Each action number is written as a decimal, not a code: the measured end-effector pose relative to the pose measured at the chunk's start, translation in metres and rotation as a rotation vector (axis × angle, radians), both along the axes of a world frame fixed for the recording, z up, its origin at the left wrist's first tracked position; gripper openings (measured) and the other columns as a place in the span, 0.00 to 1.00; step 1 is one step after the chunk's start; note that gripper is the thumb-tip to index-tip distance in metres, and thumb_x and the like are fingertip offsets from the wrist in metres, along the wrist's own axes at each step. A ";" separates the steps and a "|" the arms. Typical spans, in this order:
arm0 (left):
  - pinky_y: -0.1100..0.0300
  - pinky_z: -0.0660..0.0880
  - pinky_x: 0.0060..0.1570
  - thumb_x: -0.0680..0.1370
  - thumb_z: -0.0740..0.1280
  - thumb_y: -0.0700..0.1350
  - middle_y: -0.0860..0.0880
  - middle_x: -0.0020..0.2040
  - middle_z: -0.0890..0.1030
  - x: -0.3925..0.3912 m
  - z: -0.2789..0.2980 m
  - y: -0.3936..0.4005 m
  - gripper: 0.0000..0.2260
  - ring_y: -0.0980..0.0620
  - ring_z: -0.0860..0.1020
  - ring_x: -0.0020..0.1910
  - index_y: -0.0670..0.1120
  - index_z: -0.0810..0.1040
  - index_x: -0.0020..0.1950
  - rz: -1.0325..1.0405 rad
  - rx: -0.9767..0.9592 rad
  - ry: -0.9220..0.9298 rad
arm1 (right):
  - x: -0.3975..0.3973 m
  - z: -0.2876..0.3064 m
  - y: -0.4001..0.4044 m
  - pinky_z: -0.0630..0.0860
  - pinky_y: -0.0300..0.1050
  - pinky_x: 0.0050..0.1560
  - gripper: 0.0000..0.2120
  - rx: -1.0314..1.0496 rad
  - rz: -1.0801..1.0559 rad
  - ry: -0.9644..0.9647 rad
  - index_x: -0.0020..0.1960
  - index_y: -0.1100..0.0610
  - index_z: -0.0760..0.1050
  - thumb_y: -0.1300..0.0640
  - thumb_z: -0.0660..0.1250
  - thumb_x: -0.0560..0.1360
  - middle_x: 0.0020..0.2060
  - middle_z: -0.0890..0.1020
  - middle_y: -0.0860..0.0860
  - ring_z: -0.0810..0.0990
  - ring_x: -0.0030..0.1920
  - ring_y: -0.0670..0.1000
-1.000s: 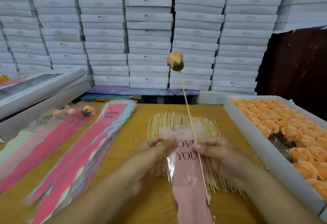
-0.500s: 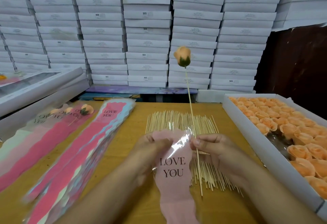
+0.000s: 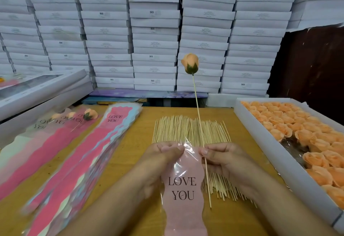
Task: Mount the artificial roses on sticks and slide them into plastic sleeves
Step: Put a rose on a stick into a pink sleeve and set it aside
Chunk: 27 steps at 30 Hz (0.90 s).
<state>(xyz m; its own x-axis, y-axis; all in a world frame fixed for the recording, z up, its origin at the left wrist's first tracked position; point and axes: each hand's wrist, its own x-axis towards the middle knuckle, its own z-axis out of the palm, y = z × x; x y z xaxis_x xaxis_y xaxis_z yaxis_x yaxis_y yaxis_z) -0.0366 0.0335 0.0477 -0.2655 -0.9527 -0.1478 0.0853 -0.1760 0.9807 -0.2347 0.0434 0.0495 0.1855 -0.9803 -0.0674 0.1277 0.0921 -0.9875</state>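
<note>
- Far left on the table (image 3: 141,161), I see finished roses (image 3: 90,113) already lying in their sleeves, and just right of them a fanned stack of empty sleeves (image 3: 89,153) printed "LOVE YOU".
- My left hand (image 3: 163,153) grips the top left edge of one pink sleeve (image 3: 183,189), thumb and curled fingers pinching the clear film at its mouth. The sleeve hangs from there toward me, over the near table edge.
- Beneath both hands lies the bundle of bare sticks (image 3: 186,129), spread flat on the table.
- My right hand (image 3: 223,159) pinches the sleeve's top right edge and, in the same grip, holds the stick (image 3: 198,109) of a mounted rose (image 3: 189,66). The stick stands nearly upright, the bloom high and far, its lower end pointing down just beside the sleeve's right edge, outside it.
- I judge the step to be opening the sleeve mouth: the rose is mounted, not yet sleeved. Next the two film layers must part, then the stick's lower end must be steered into the gap and slid down.
- Far right, a white tray (image 3: 270,146) holds the loose peach roses (image 3: 297,124).
</note>
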 end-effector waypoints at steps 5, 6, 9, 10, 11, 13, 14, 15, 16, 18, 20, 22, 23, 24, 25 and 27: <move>0.39 0.79 0.53 0.78 0.69 0.38 0.31 0.50 0.83 -0.002 -0.002 0.002 0.08 0.37 0.81 0.46 0.34 0.83 0.54 0.046 0.019 0.080 | 0.000 0.000 0.000 0.81 0.40 0.42 0.11 0.007 -0.018 0.059 0.45 0.57 0.87 0.53 0.75 0.65 0.45 0.87 0.57 0.87 0.43 0.51; 0.38 0.78 0.54 0.78 0.69 0.37 0.32 0.48 0.83 -0.003 -0.002 0.002 0.07 0.38 0.81 0.44 0.35 0.84 0.52 0.051 0.021 0.091 | 0.000 0.001 0.000 0.81 0.40 0.42 0.11 0.006 -0.015 0.067 0.45 0.56 0.87 0.53 0.75 0.65 0.45 0.87 0.57 0.86 0.43 0.51; 0.48 0.81 0.45 0.75 0.72 0.35 0.35 0.44 0.83 -0.004 -0.004 0.001 0.08 0.42 0.82 0.39 0.32 0.82 0.51 0.072 0.012 0.095 | -0.002 0.002 0.000 0.81 0.40 0.41 0.10 0.001 -0.006 0.084 0.45 0.55 0.87 0.53 0.74 0.66 0.45 0.87 0.56 0.87 0.44 0.51; 0.51 0.81 0.42 0.73 0.74 0.35 0.35 0.44 0.83 -0.004 -0.005 0.001 0.10 0.43 0.82 0.39 0.32 0.81 0.52 0.084 0.020 0.112 | -0.002 0.002 0.000 0.81 0.40 0.40 0.10 0.005 -0.013 0.081 0.45 0.56 0.87 0.53 0.74 0.66 0.45 0.87 0.56 0.87 0.44 0.53; 0.53 0.80 0.40 0.70 0.75 0.35 0.36 0.43 0.84 -0.003 -0.006 0.000 0.11 0.44 0.82 0.38 0.32 0.81 0.51 0.091 0.023 0.130 | -0.004 0.003 -0.001 0.82 0.41 0.39 0.11 0.010 -0.024 0.075 0.45 0.56 0.87 0.53 0.74 0.66 0.46 0.87 0.56 0.87 0.45 0.54; 0.54 0.79 0.40 0.67 0.78 0.37 0.38 0.40 0.84 -0.003 -0.005 0.002 0.12 0.45 0.82 0.37 0.35 0.81 0.47 0.088 0.024 0.136 | -0.006 0.004 -0.001 0.82 0.41 0.37 0.11 0.012 -0.046 0.073 0.45 0.57 0.86 0.53 0.74 0.66 0.46 0.87 0.56 0.87 0.44 0.55; 0.53 0.79 0.41 0.66 0.79 0.37 0.38 0.41 0.84 -0.002 -0.005 0.002 0.12 0.44 0.82 0.37 0.37 0.81 0.45 0.085 0.026 0.130 | -0.007 0.004 -0.001 0.82 0.41 0.35 0.11 0.011 -0.053 0.078 0.44 0.57 0.86 0.52 0.75 0.65 0.45 0.87 0.56 0.87 0.43 0.54; 0.52 0.79 0.43 0.66 0.79 0.38 0.38 0.42 0.84 -0.002 -0.005 0.002 0.11 0.44 0.83 0.38 0.38 0.82 0.44 0.083 0.026 0.124 | -0.008 0.006 -0.001 0.82 0.41 0.34 0.11 0.009 -0.065 0.082 0.44 0.57 0.86 0.52 0.75 0.66 0.45 0.87 0.57 0.87 0.42 0.54; 0.51 0.78 0.45 0.66 0.80 0.37 0.38 0.42 0.84 -0.001 -0.005 0.002 0.08 0.43 0.83 0.39 0.40 0.83 0.41 0.080 0.025 0.120 | -0.008 0.007 -0.002 0.81 0.40 0.33 0.11 0.008 -0.083 0.084 0.45 0.58 0.86 0.53 0.75 0.66 0.44 0.87 0.57 0.87 0.40 0.53; 0.51 0.79 0.47 0.67 0.80 0.37 0.40 0.40 0.85 -0.001 -0.005 0.002 0.08 0.44 0.84 0.40 0.46 0.84 0.34 0.068 0.017 0.113 | -0.009 0.010 -0.004 0.81 0.40 0.32 0.13 -0.003 -0.138 0.077 0.50 0.61 0.84 0.55 0.74 0.69 0.43 0.87 0.58 0.86 0.39 0.52; 0.54 0.79 0.47 0.67 0.80 0.37 0.43 0.38 0.85 -0.001 -0.005 0.004 0.11 0.46 0.84 0.40 0.49 0.83 0.31 0.058 0.001 0.105 | -0.009 0.016 -0.009 0.80 0.39 0.31 0.11 -0.029 -0.191 0.069 0.53 0.62 0.82 0.58 0.73 0.73 0.41 0.87 0.57 0.86 0.38 0.52; 0.57 0.79 0.44 0.67 0.80 0.37 0.47 0.34 0.83 -0.002 -0.006 0.005 0.12 0.50 0.83 0.36 0.49 0.82 0.29 0.047 -0.009 0.102 | -0.007 0.026 -0.014 0.80 0.38 0.31 0.07 -0.071 -0.244 0.070 0.52 0.60 0.82 0.60 0.72 0.75 0.40 0.87 0.56 0.86 0.38 0.51; 0.57 0.79 0.42 0.67 0.80 0.37 0.48 0.32 0.83 -0.002 -0.005 0.005 0.13 0.51 0.83 0.35 0.50 0.82 0.28 0.042 -0.007 0.103 | -0.006 0.032 -0.017 0.80 0.38 0.31 0.05 -0.095 -0.268 0.065 0.51 0.60 0.82 0.60 0.71 0.76 0.40 0.87 0.55 0.86 0.37 0.50; 0.57 0.79 0.42 0.68 0.80 0.37 0.49 0.31 0.82 -0.002 -0.006 0.005 0.13 0.51 0.82 0.34 0.50 0.82 0.28 0.033 -0.010 0.103 | -0.005 0.038 -0.021 0.80 0.38 0.31 0.04 -0.116 -0.289 0.053 0.50 0.59 0.82 0.61 0.71 0.76 0.39 0.87 0.55 0.86 0.36 0.49; 0.57 0.78 0.41 0.68 0.80 0.36 0.48 0.31 0.82 -0.002 -0.006 0.005 0.14 0.51 0.82 0.33 0.49 0.81 0.27 0.025 -0.013 0.104 | -0.004 0.045 -0.024 0.80 0.37 0.31 0.02 -0.133 -0.308 0.039 0.49 0.59 0.81 0.61 0.70 0.77 0.37 0.87 0.54 0.86 0.36 0.49; 0.56 0.79 0.41 0.68 0.80 0.36 0.45 0.33 0.83 -0.002 -0.006 0.006 0.11 0.48 0.82 0.35 0.48 0.83 0.30 0.013 0.004 0.107 | -0.002 0.057 -0.032 0.79 0.36 0.30 0.01 -0.156 -0.343 0.015 0.48 0.59 0.81 0.62 0.70 0.77 0.35 0.87 0.52 0.86 0.34 0.48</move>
